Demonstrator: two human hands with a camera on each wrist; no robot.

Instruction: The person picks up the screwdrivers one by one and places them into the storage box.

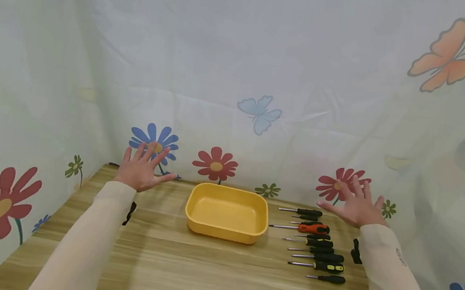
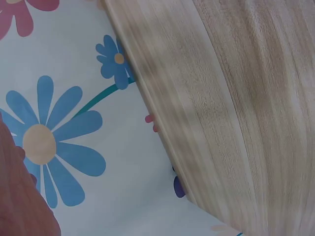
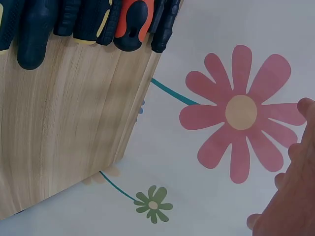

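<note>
My left hand (image 1: 139, 171) is held up over the table's back left part, fingers spread, holding nothing. On the other side my right hand (image 1: 357, 206) is raised with its fingers apart, also without anything in it. Closest to the right hand is a column of several screwdrivers lying with shafts pointing left. Among them are an orange and black screwdriver (image 1: 313, 229) and a black and yellow one (image 1: 328, 267). A yellow rectangular tray (image 1: 225, 233) stands between the hands. The right wrist view shows screwdriver handles (image 3: 134, 24) near the table's edge.
The wood-grain table (image 1: 199, 276) meets a pale curtain (image 1: 208, 55) with flowers and butterflies at its back and sides. Black straps (image 1: 130, 213) show by the left wrist, and a similar black strap (image 1: 356, 251) by the right one.
</note>
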